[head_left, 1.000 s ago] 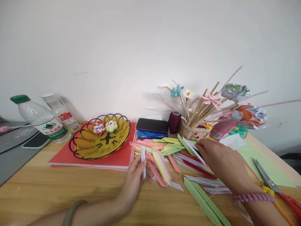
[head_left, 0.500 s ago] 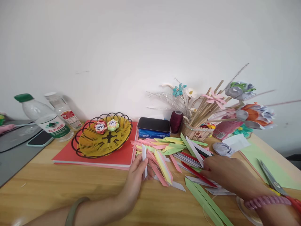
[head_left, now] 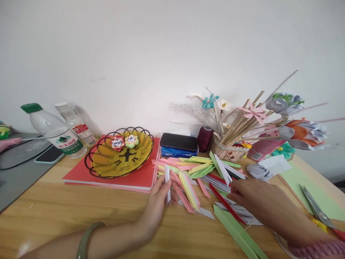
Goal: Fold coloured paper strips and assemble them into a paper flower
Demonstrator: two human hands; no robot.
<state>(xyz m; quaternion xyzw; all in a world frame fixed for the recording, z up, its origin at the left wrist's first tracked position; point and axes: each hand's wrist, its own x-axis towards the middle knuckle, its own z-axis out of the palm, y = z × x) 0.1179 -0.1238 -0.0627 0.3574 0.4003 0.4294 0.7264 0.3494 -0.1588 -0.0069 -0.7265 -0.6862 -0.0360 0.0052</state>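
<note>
In the yellow woven basket (head_left: 110,162) sit two paper rosettes (head_left: 118,143), with two plastic bottles (head_left: 64,141) off to the left. The white folded strip (head_left: 167,175) is slim, slant-tipped and upright, just beside the colourful strip pile (head_left: 190,190). Left hand (head_left: 158,194)'s got it pinched, thumb against fingers. Right hand (head_left: 253,198)'s down by a red folded strip (head_left: 224,201), fingertips hidden, so can't tell its grip.

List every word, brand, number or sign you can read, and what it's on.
"农夫山泉": red, on the green-capped bottle, under a green peak logo.
White text on its green band: too blurred.
White-capped bottle: red label, print too small.
Blue pack: white characters, too blurred.
Pink container: barcode, digits unreadable.
</note>
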